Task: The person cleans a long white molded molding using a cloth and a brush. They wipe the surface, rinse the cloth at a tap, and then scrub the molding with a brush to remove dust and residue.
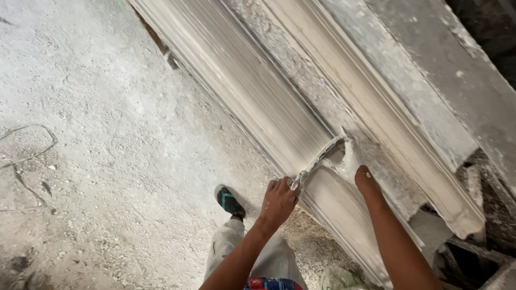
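Two hands on a curved scraper (317, 159) set across the long plaster moulding (258, 102) on the bench (462, 80).
Left hand (278, 202) grips one end, right hand (352, 164) — plaster-coated — presses the other; the blade looks thin and stiff, the wet plaster soft, slippery — best held at both ends.

Open dusty floor (107, 134) left of long plaster moulding (258, 91): wide free room there. Loose wire (32, 156) on floor far left. Own foot (230, 202) just beside moulding base. Right side blocked: plaster-caked bench boards (430, 86), dark cluttered gap (484, 225) under the bench edge. Profile blade (317, 161) spans moulding between left hand (278, 201) and right hand (352, 164).
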